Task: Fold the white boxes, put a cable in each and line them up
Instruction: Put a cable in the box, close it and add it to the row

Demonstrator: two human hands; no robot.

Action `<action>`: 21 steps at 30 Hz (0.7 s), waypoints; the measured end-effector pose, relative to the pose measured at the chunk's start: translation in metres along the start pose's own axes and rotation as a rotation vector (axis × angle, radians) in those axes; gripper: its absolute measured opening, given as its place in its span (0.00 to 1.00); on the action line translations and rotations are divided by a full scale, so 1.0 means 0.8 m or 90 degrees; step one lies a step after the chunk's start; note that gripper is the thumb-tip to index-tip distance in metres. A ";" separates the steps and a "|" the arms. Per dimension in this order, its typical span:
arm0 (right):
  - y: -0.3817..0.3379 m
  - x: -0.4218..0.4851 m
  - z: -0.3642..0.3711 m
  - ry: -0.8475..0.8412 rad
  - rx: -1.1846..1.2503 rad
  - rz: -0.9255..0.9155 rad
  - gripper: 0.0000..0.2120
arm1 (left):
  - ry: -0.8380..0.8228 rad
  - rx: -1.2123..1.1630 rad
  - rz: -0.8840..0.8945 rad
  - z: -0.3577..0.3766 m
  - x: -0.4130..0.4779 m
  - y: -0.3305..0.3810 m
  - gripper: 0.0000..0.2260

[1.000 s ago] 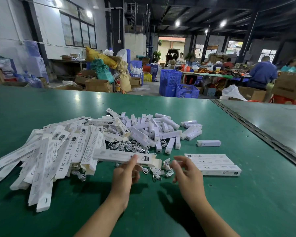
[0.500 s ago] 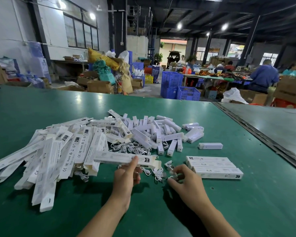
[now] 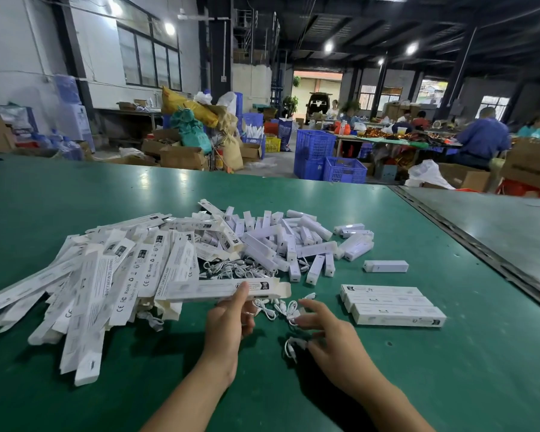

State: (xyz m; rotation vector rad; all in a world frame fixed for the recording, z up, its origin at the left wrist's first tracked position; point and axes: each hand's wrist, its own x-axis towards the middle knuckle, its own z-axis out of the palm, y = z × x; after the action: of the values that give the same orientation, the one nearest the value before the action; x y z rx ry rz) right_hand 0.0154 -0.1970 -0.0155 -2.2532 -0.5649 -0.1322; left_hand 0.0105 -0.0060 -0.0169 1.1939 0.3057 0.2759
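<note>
My left hand (image 3: pixel 228 325) grips a folded long white box (image 3: pixel 231 289) level above the green table, its end flap open on the right. My right hand (image 3: pixel 334 341) pinches a small coiled white cable (image 3: pixel 290 349) just above the table, below and right of the box's open end. More loose white cables (image 3: pixel 278 307) lie between my hands, under the box. Three closed white boxes (image 3: pixel 390 304) lie side by side to the right. A big heap of flat unfolded boxes (image 3: pixel 106 275) spreads to the left.
A pile of short white devices (image 3: pixel 293 241) lies behind the cables, with one device (image 3: pixel 385 265) apart on the right. A metal seam (image 3: pixel 480 254) joins the green table (image 3: pixel 449 369) to a grey one. Crates, cartons and seated people fill the hall beyond.
My right hand reached into the loose cables, took one and drew it back toward me. My left hand kept the box in about the same place.
</note>
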 end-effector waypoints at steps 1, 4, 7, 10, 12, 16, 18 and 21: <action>-0.001 0.000 -0.001 0.022 -0.024 -0.002 0.22 | 0.006 -0.003 0.002 0.000 0.001 0.001 0.15; -0.008 0.000 -0.004 0.008 -0.167 0.008 0.20 | 0.013 -0.007 0.005 -0.001 0.002 0.001 0.16; -0.014 0.001 0.006 -0.049 -0.216 0.049 0.29 | 0.010 0.006 0.002 -0.001 0.003 -0.002 0.16; -0.016 0.002 0.014 -0.053 -0.183 0.031 0.21 | 0.002 0.014 -0.007 -0.001 0.005 -0.004 0.17; -0.016 0.003 0.010 -0.052 -0.165 0.021 0.15 | -0.006 0.013 -0.016 0.000 0.006 -0.004 0.16; -0.014 0.004 0.002 -0.035 -0.164 0.026 0.15 | -0.023 0.022 -0.022 0.000 0.007 -0.004 0.16; -0.011 0.004 0.002 -0.048 -0.189 0.023 0.18 | -0.034 0.038 -0.020 0.000 0.006 -0.005 0.17; -0.009 0.004 0.000 -0.057 -0.194 0.041 0.23 | -0.057 0.080 -0.003 0.000 0.002 -0.005 0.19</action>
State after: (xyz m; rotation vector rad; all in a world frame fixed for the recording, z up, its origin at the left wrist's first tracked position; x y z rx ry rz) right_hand 0.0149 -0.1917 -0.0098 -2.5809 -0.5484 -0.0908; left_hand 0.0124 -0.0067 -0.0211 1.3250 0.2507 0.2004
